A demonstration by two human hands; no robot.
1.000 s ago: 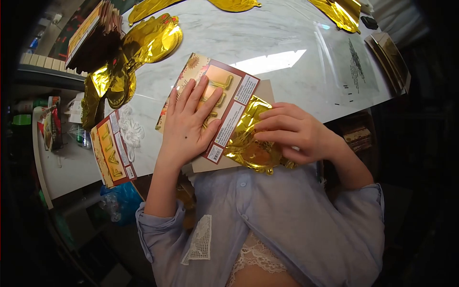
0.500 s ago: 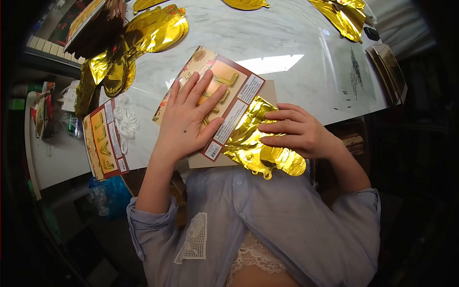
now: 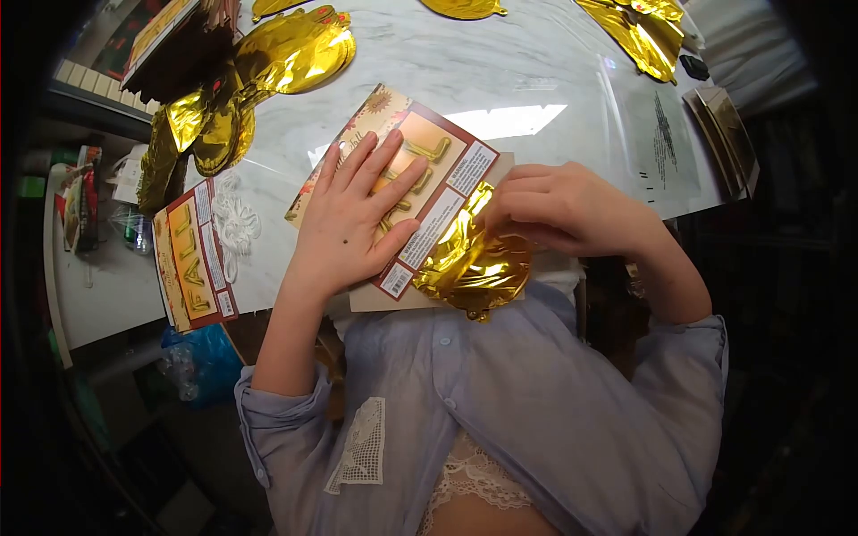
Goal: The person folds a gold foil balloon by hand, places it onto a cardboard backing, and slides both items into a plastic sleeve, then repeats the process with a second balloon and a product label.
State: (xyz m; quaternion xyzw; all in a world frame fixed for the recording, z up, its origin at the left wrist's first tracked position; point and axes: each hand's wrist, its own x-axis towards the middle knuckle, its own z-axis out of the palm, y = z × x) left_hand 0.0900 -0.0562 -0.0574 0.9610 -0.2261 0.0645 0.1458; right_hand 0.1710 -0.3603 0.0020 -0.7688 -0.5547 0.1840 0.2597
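My left hand (image 3: 344, 223) lies flat with fingers spread on a printed card (image 3: 465, 174) showing gold letter pictures and label text. The card rests at a slant near the table's front edge, over a plain beige board (image 3: 384, 302). A crumpled gold foil balloon (image 3: 474, 272) sticks out from the card's right side, partly hidden beneath it. My right hand (image 3: 567, 210) has its fingers bent together at the foil's upper right edge, pinching it; the fingertips are mostly hidden.
At left are a FALL card (image 3: 189, 268), white string (image 3: 234, 219), gold foil balloons (image 3: 299, 54) and a card stack (image 3: 165, 45). On the right lie more foil balloons (image 3: 648, 40), a clear plastic bag (image 3: 661, 134) and upright brownish panels (image 3: 722, 134).
My right hand has gone from lying over the foil to pinching it, slightly higher. The foil's lower right end has folded up and inward. My left hand stays on the card.
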